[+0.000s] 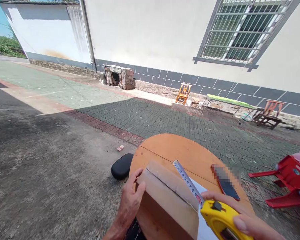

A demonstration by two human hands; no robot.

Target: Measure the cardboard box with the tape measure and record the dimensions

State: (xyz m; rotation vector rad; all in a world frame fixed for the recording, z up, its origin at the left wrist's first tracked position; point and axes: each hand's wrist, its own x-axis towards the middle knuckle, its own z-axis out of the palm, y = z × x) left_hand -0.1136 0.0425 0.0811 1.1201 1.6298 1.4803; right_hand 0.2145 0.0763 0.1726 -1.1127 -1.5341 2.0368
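My left hand [131, 196] grips the left end of a brown cardboard box [168, 203], thumb on its near side and fingers at the far edge. The box lies on a round wooden table [182, 146], with a dark seam running along its top. In my right hand [247, 220] is a yellow tape measure [221, 216] with a black lock button. Its blade [187, 181] sticks out past 9, slanting up and left above the box's far side. White paper [203, 223] shows partly beneath the tape and box.
A phone [227, 186], partly blurred out, lies on the table's right side. A black case [121, 166] is left of the table. A red plastic chair [290, 180] stands at right. Along the wall are wooden chairs [183, 93] and a green folding table [230, 101].
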